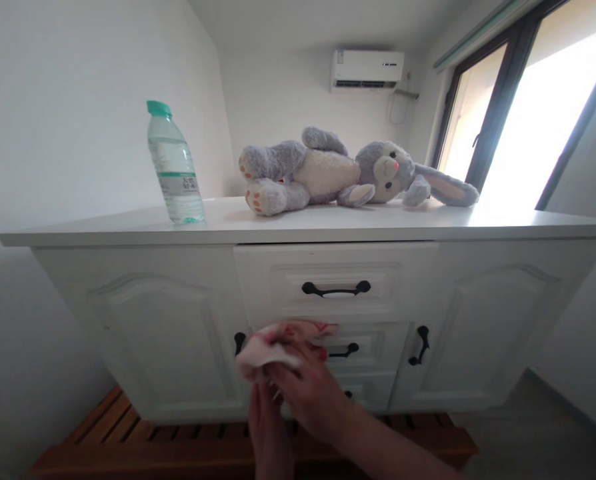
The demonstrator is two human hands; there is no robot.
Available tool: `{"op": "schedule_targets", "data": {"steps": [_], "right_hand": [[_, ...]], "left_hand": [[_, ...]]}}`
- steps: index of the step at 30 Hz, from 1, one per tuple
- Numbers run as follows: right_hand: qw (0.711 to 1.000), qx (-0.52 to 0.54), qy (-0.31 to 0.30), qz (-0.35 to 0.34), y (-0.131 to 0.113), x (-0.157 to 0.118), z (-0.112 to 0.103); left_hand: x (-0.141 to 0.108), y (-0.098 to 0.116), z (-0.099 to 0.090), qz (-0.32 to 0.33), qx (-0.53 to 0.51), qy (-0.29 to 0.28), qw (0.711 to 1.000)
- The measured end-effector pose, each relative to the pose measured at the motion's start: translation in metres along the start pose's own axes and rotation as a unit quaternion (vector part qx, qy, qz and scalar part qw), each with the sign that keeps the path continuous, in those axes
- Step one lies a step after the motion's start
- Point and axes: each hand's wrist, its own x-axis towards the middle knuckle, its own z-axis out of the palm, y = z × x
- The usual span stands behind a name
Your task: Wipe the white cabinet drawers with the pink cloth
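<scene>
Both hands pinch a crumpled cloth [278,347] before the white cabinet [168,320], below its top drawer handle [336,289]: right hand [311,393] gripping above, left hand [268,427] beneath (fingers curled). Judged best: bunch it firmly, wipe evenly.

The cloth [278,347] is showing motion blur; its red print is not readable. The right hand [311,393] is covering the cloth's lower part, and the left hand [268,427] is lying partly hidden beneath it, with the wrist running off the bottom edge. Behind both hands, the lowest drawer front of the cabinet [328,293] is being masked. The handle [239,343] just left of the cloth is showing only in part. The label text on the bottle [174,163], well above and left of the hands, is too small to read
</scene>
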Motion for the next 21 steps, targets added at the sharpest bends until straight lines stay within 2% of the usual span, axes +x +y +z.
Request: {"op": "schedule_targets", "data": {"steps": [2,3,5,7,9,12,14,17,19,21], "right_hand": [[0.993,-0.065,-0.059,-0.08,0.021,0.024,0.041],[0.986,-0.089,-0.085,-0.115,0.031,0.03,0.059],[0.975,-0.105,-0.116,-0.158,0.048,0.037,0.085],[0.978,-0.089,-0.116,-0.151,0.059,0.034,0.089],[0.985,-0.056,-0.115,-0.113,0.069,0.023,0.07],[0.99,0.003,-0.131,-0.051,0.086,-0.013,0.01],[0.993,0.001,-0.119,0.007,0.101,-0.046,-0.037],[0.993,-0.079,-0.04,0.083,0.126,-0.099,-0.096],[0.983,-0.137,0.01,0.124,0.14,-0.128,-0.119],[0.971,-0.175,0.019,0.161,0.15,-0.152,-0.127]], "left_hand": [[0.007,0.016,-0.015,0.032,0.009,0.068,0.997],[0.013,0.022,-0.019,0.063,0.045,0.076,0.994],[0.026,0.03,-0.021,0.124,0.15,0.048,0.98],[0.034,0.028,-0.016,0.153,0.239,0.012,0.959],[0.034,0.02,-0.005,0.173,0.284,-0.013,0.943],[0.017,-0.001,0.027,0.196,0.298,-0.081,0.931],[-0.003,-0.015,0.058,0.176,0.272,-0.167,0.931],[-0.034,-0.035,0.112,0.122,0.198,-0.316,0.92],[-0.051,-0.046,0.142,0.105,0.166,-0.383,0.903],[-0.061,-0.058,0.158,0.097,0.164,-0.41,0.892]]}}
